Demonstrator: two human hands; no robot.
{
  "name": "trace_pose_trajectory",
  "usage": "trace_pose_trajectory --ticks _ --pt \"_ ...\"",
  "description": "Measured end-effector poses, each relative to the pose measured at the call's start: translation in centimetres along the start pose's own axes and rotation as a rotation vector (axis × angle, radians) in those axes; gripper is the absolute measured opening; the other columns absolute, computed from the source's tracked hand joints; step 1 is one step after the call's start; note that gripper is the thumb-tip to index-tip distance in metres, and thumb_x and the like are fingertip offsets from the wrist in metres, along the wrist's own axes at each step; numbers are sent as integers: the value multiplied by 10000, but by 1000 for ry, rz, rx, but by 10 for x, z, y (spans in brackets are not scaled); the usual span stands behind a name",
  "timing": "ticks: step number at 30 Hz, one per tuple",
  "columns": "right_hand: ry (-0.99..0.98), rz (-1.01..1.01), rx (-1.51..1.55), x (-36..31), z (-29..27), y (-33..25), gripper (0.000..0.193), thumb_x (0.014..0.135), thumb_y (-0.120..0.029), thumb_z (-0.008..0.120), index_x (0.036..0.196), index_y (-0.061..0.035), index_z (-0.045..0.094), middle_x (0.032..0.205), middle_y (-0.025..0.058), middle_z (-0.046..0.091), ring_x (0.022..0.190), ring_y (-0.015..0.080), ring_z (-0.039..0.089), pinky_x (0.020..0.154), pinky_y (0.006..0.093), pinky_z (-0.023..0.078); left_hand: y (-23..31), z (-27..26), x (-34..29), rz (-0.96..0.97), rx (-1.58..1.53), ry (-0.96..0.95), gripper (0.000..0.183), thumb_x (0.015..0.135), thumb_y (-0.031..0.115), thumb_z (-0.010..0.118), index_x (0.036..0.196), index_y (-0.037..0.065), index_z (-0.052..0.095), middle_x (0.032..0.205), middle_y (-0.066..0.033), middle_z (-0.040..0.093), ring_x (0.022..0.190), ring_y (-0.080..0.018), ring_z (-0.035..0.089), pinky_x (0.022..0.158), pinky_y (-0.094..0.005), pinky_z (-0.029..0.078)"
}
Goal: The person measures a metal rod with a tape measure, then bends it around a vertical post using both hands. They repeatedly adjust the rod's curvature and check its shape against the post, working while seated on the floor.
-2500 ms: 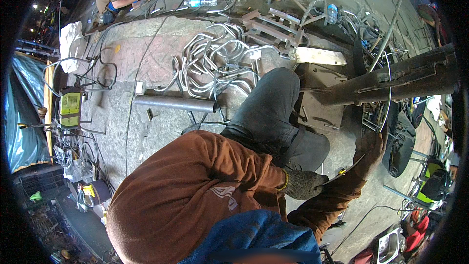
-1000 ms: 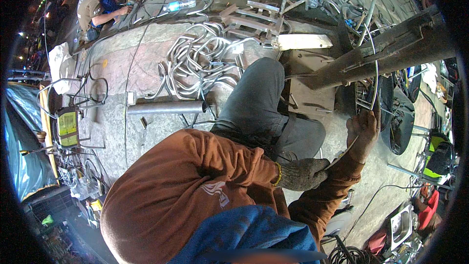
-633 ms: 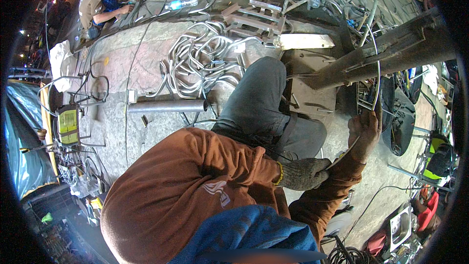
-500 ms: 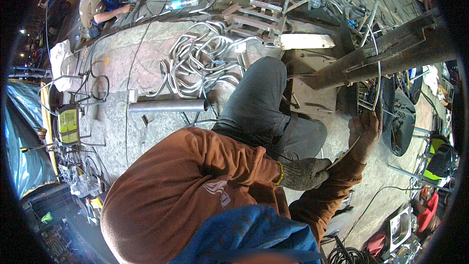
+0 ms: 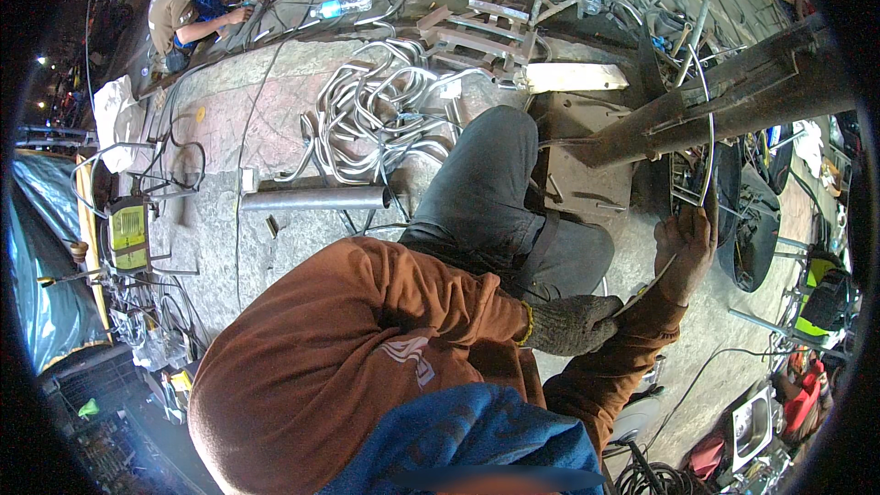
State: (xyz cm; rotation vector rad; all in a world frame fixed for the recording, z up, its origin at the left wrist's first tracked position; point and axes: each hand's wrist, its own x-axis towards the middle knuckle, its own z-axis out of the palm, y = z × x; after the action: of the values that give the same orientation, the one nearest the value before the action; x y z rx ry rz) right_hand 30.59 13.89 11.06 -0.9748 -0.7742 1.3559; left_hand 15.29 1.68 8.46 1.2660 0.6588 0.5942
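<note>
My left hand (image 5: 573,325), in a grey knitted glove with a yellow cuff edge, is closed on a thin metal rod (image 5: 648,289) that slants up toward my other hand. My bare right hand (image 5: 686,252) has its fingers curled around the lower end of a pale, curved metal rod (image 5: 712,142). This curved rod rises past a thick, dark steel beam (image 5: 733,96). Whether both hands grip one continuous rod I cannot tell, since my right palm hides the join. Below the beam a brown steel plate (image 5: 591,188) lies beside my bent knee.
Bent, shiny tubes (image 5: 367,119) are heaped ahead of me, near a grey pipe (image 5: 316,199). A rusty metal frame (image 5: 481,34) and a white block (image 5: 577,78) lie farther off. At right stands a black container (image 5: 756,238). Another person (image 5: 179,14) works at the far left.
My hands and the rod stay almost where they were. At the lower right, a person in red has shifted slightly.
</note>
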Motion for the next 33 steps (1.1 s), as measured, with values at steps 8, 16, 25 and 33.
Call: trace_pose_trajectory --ticks 8,16,25,33 --pt "124 -29 51 0 5 6 429 952 -147 514 1362 -39 444 653 -28 417 484 75 379 416 243 327 0 -2 -2 -63 21 10 206 946 205 516 1026 17 544 771 -156 611 713 -293 622 664 -427 483" --pt "65 0 44 -6 17 -5 387 968 -126 469 1340 -19 482 632 -43 387 479 67 373 434 246 345 -7 -8 -4 -92 146 -55 116 906 161 576 966 63 559 838 -81 580 779 -273 588 788 -417 501" --pt "43 30 -18 -5 25 -17 459 963 -135 461 1405 -15 434 632 -60 332 491 50 315 447 213 300 -15 -6 -2 168 497 -237 67 926 130 498 893 87 537 811 -50 512 856 -222 540 776 -343 466" --pt "18 28 -121 5 23 -26 416 958 -124 437 1337 41 485 612 -22 438 461 80 418 405 257 379 6 -9 10 759 981 39 131 788 137 618 878 83 540 852 -67 503 772 -239 521 701 -349 472"
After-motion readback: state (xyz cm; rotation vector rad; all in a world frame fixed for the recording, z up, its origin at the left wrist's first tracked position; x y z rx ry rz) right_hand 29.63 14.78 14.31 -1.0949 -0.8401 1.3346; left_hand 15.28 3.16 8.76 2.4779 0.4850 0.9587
